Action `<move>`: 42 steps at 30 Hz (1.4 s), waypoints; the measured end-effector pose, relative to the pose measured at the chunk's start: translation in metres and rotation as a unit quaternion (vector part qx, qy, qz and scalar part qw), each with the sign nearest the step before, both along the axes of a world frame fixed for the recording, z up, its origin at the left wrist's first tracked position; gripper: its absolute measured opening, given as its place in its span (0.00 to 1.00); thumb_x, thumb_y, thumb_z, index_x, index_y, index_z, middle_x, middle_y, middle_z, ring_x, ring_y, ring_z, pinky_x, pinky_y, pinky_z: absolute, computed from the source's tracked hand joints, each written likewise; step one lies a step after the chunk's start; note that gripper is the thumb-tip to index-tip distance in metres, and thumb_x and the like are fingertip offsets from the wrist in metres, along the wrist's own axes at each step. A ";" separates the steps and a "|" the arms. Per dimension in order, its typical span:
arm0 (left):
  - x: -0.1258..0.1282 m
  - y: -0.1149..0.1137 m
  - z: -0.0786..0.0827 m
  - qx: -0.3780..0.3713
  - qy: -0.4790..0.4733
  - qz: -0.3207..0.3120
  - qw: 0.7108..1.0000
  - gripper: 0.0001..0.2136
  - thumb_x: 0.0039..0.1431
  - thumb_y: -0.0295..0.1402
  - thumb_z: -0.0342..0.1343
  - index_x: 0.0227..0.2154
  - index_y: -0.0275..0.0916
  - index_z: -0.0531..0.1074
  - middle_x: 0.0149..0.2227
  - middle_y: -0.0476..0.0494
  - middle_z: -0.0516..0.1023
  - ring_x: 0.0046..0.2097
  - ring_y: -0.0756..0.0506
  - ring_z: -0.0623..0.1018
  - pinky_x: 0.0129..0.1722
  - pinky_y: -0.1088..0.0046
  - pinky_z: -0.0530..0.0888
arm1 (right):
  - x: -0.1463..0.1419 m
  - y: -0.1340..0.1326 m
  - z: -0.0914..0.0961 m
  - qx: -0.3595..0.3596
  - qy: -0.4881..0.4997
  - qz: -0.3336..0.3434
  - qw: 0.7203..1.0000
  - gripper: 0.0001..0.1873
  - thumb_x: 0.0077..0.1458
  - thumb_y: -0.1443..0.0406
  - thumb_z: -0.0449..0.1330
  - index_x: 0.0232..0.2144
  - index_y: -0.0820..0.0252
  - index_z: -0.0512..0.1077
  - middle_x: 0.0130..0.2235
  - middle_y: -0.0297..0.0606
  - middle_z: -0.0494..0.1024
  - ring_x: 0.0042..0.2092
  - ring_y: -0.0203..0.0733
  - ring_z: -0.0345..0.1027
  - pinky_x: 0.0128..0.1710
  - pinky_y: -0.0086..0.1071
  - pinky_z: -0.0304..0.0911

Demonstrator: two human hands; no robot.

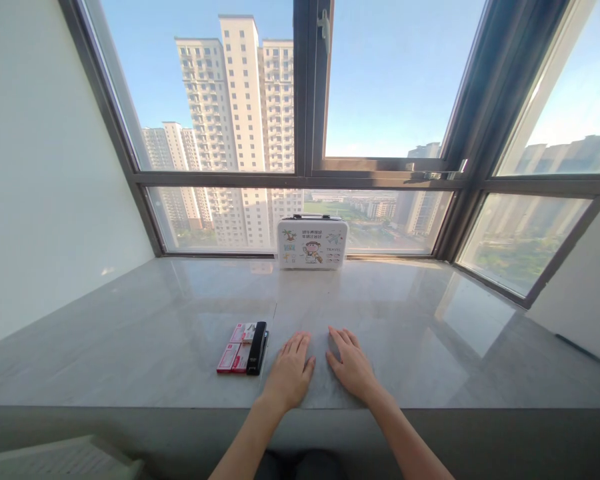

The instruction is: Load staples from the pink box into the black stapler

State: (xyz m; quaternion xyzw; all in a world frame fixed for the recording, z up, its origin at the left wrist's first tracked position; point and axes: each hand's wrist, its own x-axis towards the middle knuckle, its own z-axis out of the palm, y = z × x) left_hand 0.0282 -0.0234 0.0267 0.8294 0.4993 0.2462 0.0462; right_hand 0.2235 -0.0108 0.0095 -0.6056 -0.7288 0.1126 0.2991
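Note:
My left hand (pixel 289 371) lies flat, palm down, on the grey marble sill (pixel 155 333), fingers stretched out and holding nothing. Beside it, a little to the right, my right hand (pixel 351 363) rests the same way, open and empty. Just left of my left hand lies a black stapler (pixel 257 347), and against its left side sit small red and white boxes (pixel 235 349). Neither hand touches them.
A white carry case with cartoon prints (pixel 313 243) stands upright at the back of the sill against the window. The dark window frame (pixel 305 175) runs behind it. A white wall (pixel 40 200) closes the left side.

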 end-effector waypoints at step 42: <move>-0.007 0.025 -0.020 -0.020 0.042 0.041 0.998 0.25 0.69 0.45 0.39 0.66 0.49 0.58 0.70 0.48 0.55 0.71 0.42 0.53 0.69 0.53 0.51 | -0.034 -0.014 0.005 -0.071 -0.188 -0.104 0.974 0.34 0.67 0.49 0.38 0.70 0.50 0.48 0.72 0.40 0.43 0.72 0.60 0.26 0.64 0.65 0.22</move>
